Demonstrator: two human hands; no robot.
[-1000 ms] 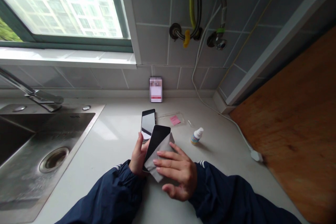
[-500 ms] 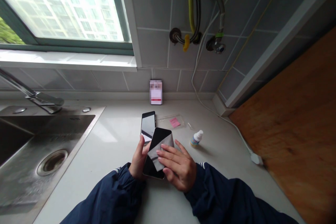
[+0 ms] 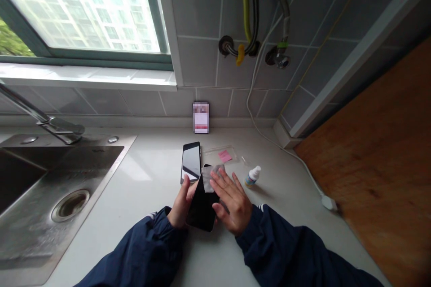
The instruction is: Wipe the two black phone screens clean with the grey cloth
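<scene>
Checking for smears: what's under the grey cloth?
Under it is the black phone, held in the left hand. The grey cloth lies over the phone's upper end, with the right hand's fingertips on it. The phone's surface beneath the cloth is covered, so its state can't be seen.

The pale stone counter (image 3: pixel 151 179) carries a black phone (image 3: pixel 191 162) lying flat, screen up. Just right of the phone lies a clear plastic sleeve (image 3: pixel 220 154) holding a pink slip, and farther right stands a small dropper bottle (image 3: pixel 252 176). Behind the phone, a pixelated card (image 3: pixel 201 117) stands against the wall. Well right of the phone, a white cable (image 3: pixel 303 169) runs along the counter.
</scene>
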